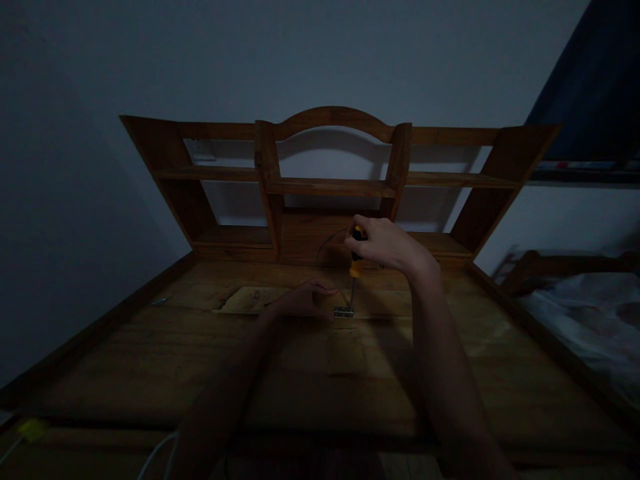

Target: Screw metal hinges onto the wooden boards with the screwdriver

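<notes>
My right hand (387, 245) is wrapped round the yellow and black handle of a screwdriver (355, 267), held upright. Its tip stands on a small metal hinge (344, 311) lying on the wooden desk top (200, 353). My left hand (305, 300) rests on the desk just left of the hinge, fingers curled and pressed down beside it. I cannot make out whether anything is under those fingers. The room is dim.
A wooden hutch (333, 187) with shelves and an arched top stands at the back of the desk against a pale wall. A paler recessed patch (247, 300) shows left of my left hand. A bed with white bedding (585, 320) lies to the right. A white cable (155, 453) hangs at the near edge.
</notes>
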The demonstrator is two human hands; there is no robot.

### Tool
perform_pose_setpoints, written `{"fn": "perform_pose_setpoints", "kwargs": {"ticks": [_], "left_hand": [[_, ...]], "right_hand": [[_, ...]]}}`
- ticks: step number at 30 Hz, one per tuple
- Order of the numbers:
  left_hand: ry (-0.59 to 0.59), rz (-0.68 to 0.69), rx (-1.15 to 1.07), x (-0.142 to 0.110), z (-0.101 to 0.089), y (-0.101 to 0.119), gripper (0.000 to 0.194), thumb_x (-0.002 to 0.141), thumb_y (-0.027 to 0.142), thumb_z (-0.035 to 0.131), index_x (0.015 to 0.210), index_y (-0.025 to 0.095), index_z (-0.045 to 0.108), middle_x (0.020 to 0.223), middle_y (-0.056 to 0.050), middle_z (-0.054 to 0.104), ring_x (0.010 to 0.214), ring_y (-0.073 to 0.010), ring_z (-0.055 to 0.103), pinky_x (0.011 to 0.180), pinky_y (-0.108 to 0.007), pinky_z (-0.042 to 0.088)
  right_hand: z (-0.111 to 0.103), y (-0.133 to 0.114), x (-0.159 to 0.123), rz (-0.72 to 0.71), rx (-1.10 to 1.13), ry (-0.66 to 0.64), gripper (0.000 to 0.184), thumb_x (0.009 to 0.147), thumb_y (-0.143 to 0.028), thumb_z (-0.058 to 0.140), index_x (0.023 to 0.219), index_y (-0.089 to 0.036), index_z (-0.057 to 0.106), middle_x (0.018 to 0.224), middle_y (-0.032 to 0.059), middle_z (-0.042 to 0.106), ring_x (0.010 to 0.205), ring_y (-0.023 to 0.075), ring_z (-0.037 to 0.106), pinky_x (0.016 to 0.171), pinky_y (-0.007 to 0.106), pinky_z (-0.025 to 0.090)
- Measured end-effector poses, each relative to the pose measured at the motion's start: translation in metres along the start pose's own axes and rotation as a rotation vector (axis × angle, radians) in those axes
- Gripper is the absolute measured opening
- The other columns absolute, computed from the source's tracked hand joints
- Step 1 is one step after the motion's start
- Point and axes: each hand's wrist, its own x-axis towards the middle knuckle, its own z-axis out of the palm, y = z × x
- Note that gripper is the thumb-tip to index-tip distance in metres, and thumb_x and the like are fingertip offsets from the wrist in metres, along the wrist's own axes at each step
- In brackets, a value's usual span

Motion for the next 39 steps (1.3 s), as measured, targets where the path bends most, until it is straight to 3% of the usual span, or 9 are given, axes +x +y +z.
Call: {"fn": "perform_pose_setpoints", "kwargs": {"ticks": [4, 10, 15, 19, 25, 30, 36, 39], "left_hand": [[-0.003, 0.005, 0.004, 0.0012, 0.0006, -0.0018, 0.081, 0.057, 0.060, 0.085, 0.130, 0.034, 0.063, 0.135, -0.005, 0.054, 0.124, -0.0274, 0.052, 0.109, -0.039, 0.040], [0.011, 0.037, 0.005, 0.0024, 0.0021, -0.0036, 0.080, 0.057, 0.057, 0.086, 0.130, 0.034, 0.063, 0.133, -0.005, 0.055, 0.123, -0.0274, 0.052, 0.112, -0.041, 0.038], [-0.005, 0.004, 0.013, 0.0017, 0.0004, -0.0007, 0.081, 0.058, 0.057, 0.086, 0.132, 0.032, 0.062, 0.133, -0.004, 0.054, 0.125, -0.0273, 0.051, 0.112, -0.038, 0.037], [-0.007, 0.011, 0.025, 0.0019, 0.0003, -0.0018, 0.082, 0.057, 0.059, 0.085, 0.131, 0.032, 0.062, 0.134, -0.004, 0.054, 0.125, -0.0269, 0.052, 0.112, -0.038, 0.038], [0.004, 0.013, 0.016, 0.0016, 0.0015, -0.0037, 0.081, 0.057, 0.061, 0.085, 0.130, 0.035, 0.062, 0.133, -0.003, 0.055, 0.124, -0.0278, 0.052, 0.111, -0.039, 0.039], [-0.003, 0.024, 0.021, 0.0010, 0.0006, -0.0013, 0.079, 0.059, 0.058, 0.085, 0.131, 0.034, 0.062, 0.134, -0.003, 0.054, 0.123, -0.0281, 0.052, 0.109, -0.040, 0.040], [0.000, -0.004, 0.040, 0.0017, 0.0009, -0.0022, 0.081, 0.058, 0.059, 0.085, 0.131, 0.032, 0.062, 0.134, -0.003, 0.055, 0.123, -0.0289, 0.053, 0.108, -0.038, 0.040], [-0.007, 0.008, 0.026, 0.0027, 0.0015, -0.0035, 0.083, 0.056, 0.059, 0.086, 0.131, 0.033, 0.062, 0.133, -0.004, 0.055, 0.123, -0.0280, 0.053, 0.109, -0.038, 0.040]], "right_hand": [[-0.0011, -0.0001, -0.0002, -0.031, 0.023, -0.002, 0.026, 0.092, -0.039, 0.046, 0.097, -0.019, 0.062, 0.095, 0.0097, 0.071, 0.085, 0.0228, 0.066, 0.070, 0.029, 0.042], [-0.0038, -0.0045, -0.0015, 0.118, -0.103, -0.011, 0.039, 0.092, -0.050, 0.046, 0.106, -0.017, 0.061, 0.096, 0.0150, 0.071, 0.089, 0.0312, 0.066, 0.069, 0.035, 0.043], [-0.0021, -0.0038, -0.0016, 0.083, -0.066, -0.032, 0.032, 0.094, -0.041, 0.044, 0.108, -0.017, 0.059, 0.103, 0.0153, 0.070, 0.094, 0.0286, 0.066, 0.075, 0.034, 0.044], [0.0005, -0.0075, -0.0020, 0.155, -0.148, 0.008, 0.045, 0.093, -0.054, 0.043, 0.108, -0.015, 0.058, 0.100, 0.0185, 0.069, 0.093, 0.0337, 0.066, 0.071, 0.037, 0.044], [-0.0015, -0.0076, -0.0028, 0.024, -0.040, -0.034, 0.028, 0.092, -0.040, 0.046, 0.106, -0.018, 0.057, 0.097, 0.0127, 0.070, 0.088, 0.0266, 0.066, 0.069, 0.032, 0.042], [0.0013, -0.0078, -0.0016, 0.090, -0.137, 0.028, 0.042, 0.092, -0.055, 0.045, 0.106, -0.017, 0.058, 0.098, 0.0159, 0.070, 0.094, 0.0325, 0.065, 0.072, 0.035, 0.043], [0.0007, -0.0072, -0.0026, -0.012, 0.002, -0.033, 0.029, 0.091, -0.039, 0.051, 0.111, -0.020, 0.055, 0.106, 0.0108, 0.069, 0.095, 0.0262, 0.065, 0.074, 0.031, 0.043], [0.0012, -0.0071, -0.0026, 0.061, -0.081, 0.014, 0.032, 0.093, -0.046, 0.047, 0.106, -0.018, 0.057, 0.099, 0.0132, 0.070, 0.093, 0.0289, 0.066, 0.072, 0.033, 0.043]]}}
